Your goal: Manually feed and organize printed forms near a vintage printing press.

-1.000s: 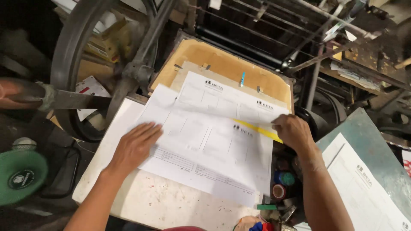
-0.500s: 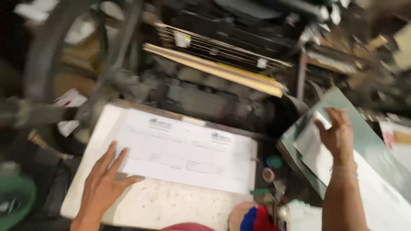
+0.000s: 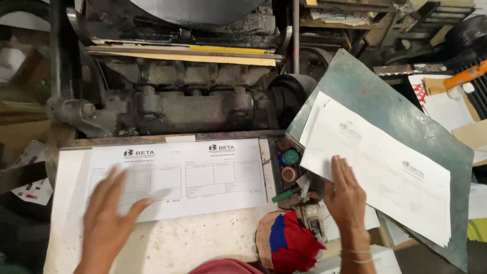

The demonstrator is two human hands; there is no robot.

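Left hand (image 3: 109, 223) open, fingers spread, blurred, over near-left edge of printed form sheet (image 3: 177, 177), long axis left-right. Right hand (image 3: 346, 195) flat, open, pressing stack of printed sheets (image 3: 378, 165) on green board (image 3: 385, 101), right.

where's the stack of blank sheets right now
In the head view, the stack of sheets lies at right on the tilted green board, its lower-left corner under the right hand.
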